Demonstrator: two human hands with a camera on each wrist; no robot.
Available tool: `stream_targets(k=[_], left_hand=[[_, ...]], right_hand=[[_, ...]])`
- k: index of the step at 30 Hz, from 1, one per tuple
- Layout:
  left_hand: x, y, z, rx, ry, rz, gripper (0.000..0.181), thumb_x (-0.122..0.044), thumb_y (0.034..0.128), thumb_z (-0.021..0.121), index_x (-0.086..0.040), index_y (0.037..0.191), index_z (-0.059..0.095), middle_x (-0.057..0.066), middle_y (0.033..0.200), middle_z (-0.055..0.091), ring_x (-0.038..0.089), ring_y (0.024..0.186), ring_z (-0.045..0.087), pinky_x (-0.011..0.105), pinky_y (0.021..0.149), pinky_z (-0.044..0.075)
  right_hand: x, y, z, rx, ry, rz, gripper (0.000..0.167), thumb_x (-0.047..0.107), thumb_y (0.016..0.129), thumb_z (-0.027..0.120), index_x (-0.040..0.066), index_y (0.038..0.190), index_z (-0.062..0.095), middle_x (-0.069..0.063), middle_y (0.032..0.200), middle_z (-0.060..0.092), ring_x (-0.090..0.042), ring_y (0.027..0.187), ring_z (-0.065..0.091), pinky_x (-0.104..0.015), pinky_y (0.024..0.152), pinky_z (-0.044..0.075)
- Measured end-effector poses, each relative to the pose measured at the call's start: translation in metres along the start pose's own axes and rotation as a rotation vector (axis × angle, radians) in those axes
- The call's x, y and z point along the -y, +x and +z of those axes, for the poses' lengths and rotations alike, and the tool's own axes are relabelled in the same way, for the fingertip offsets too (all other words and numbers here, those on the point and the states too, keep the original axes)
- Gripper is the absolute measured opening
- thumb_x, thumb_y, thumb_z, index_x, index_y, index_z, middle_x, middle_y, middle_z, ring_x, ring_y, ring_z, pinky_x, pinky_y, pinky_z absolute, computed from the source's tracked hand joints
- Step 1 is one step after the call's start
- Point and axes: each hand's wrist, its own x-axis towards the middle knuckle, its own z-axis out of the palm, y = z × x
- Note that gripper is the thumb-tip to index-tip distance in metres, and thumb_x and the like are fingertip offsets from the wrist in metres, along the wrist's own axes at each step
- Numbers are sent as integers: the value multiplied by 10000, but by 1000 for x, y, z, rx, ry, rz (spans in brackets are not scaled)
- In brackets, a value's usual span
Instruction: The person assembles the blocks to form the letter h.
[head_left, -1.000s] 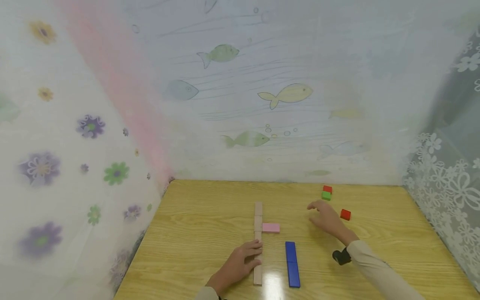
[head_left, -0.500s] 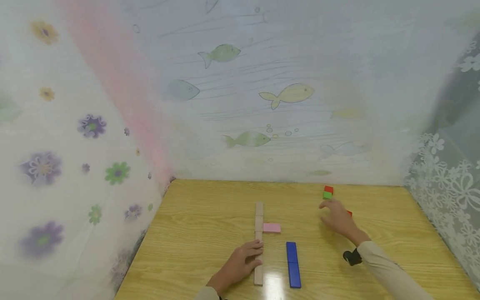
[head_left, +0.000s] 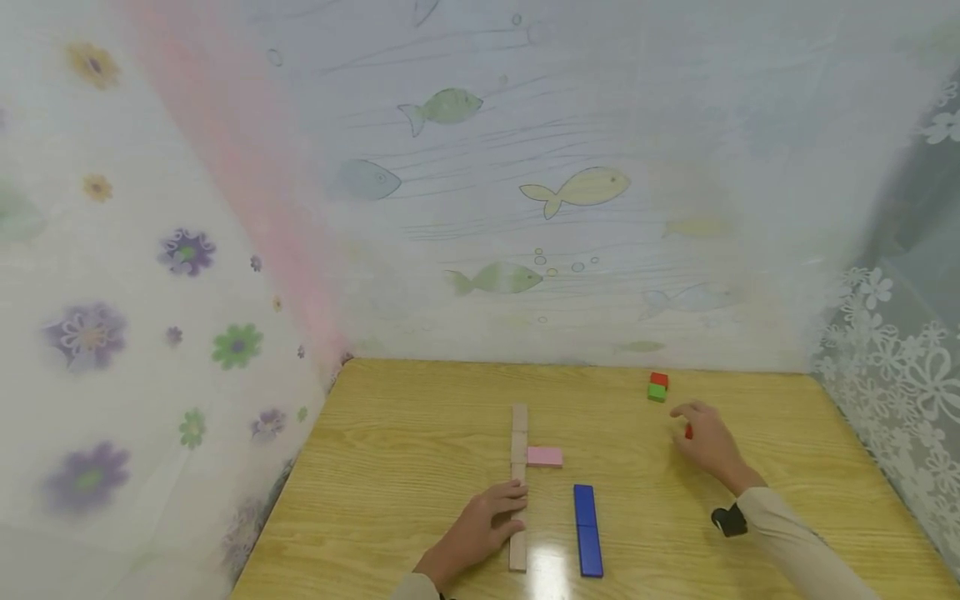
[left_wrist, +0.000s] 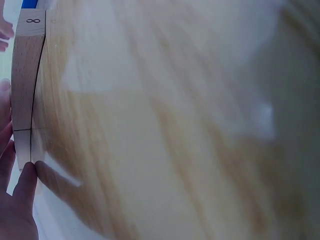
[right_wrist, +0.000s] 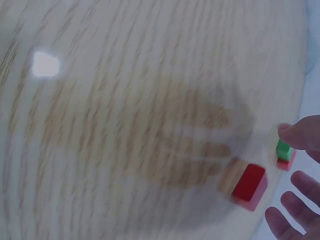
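Left hand (head_left: pixel 476 527) just lay loosely across the wooden row (head_left: pixel 520 437), while the right hand (head_left: pixel 710 444) hung fingers apart near the lone red block (right_wrist: pixel 250 183).

plain beige sleeves (head_left: pixel 802 542) reach both wrists (head_left: pixel 750 481), a rounded black camera (head_left: pixel 729 521) by the right, a black sliver (head_left: pixel 444 597) by the left.

Wood-grain table (head_left: pixel 420 467) — plain blocks (head_left: pixel 519 447), coloured blocks (head_left: pixel 589 550)

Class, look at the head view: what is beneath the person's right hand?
Part of a red block shows beneath the right hand; the hand hides its remainder and some of the tabletop.
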Motion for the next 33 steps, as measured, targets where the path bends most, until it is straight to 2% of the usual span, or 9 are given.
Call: stream_targets(k=[3, 7, 12, 18, 22, 28, 33], left_hand=[[0, 0, 0, 6, -3, -8, 349, -224, 916, 631, -46, 1216, 627, 32, 1349, 528, 214, 1308, 422, 395, 1056, 383], [-1, 0, -1, 9, -5, -18, 351, -227, 919, 626, -46, 1219, 625, 34, 1353, 524, 219, 1307, 423, 397, 1058, 380], [-4, 0, -2, 13, -8, -17, 354, -227, 923, 619, -39, 1222, 620, 46, 1351, 525, 230, 1302, 428, 401, 1058, 379], [-6, 1, -3, 15, -3, -12, 354, -216, 924, 618, -28, 1224, 617, 57, 1341, 533, 236, 1303, 428, 393, 1059, 380], [-6, 1, -3, 15, -5, -14, 353, -212, 923, 620, -25, 1223, 617, 60, 1342, 532, 237, 1305, 426, 389, 1062, 376], [-7, 1, -4, 9, -11, -7, 350, -204, 916, 630, -16, 1213, 622, 70, 1341, 531, 252, 1301, 429, 397, 1062, 373], [-6, 1, -3, 5, -12, 0, 350, -200, 917, 630, -14, 1213, 620, 75, 1338, 534, 249, 1301, 429, 398, 1060, 375]], right_hand=[[-10, -3, 1, 7, -13, 23, 365, -29, 711, 692, -78, 1062, 606, -317, 1076, 528, -462, 949, 486, -523, 678, 490], [-20, -8, 2, 11, -8, 54, 390, -1, 734, 664, -93, 1104, 579, -333, 1076, 518, -485, 976, 492, -567, 724, 496], [-26, -13, 3, 8, 10, 76, 352, -4, 751, 661, -103, 1078, 581, -321, 1019, 533, -424, 892, 539, -539, 696, 514], [-31, -17, 1, 1, 17, 48, 301, -63, 726, 662, -120, 1012, 590, -304, 959, 564, -407, 856, 554, -548, 716, 488], [-31, -19, -1, -16, 29, 41, 275, -96, 718, 660, -126, 985, 602, -269, 928, 593, -360, 814, 563, -500, 683, 488], [-30, -20, -2, -27, 73, 74, 256, -76, 724, 674, -121, 970, 620, -226, 892, 605, -251, 727, 541, -363, 600, 473], [-29, -21, -1, -35, 98, 82, 259, -83, 712, 694, -110, 961, 630, -223, 897, 610, -233, 719, 542, -310, 572, 461]])
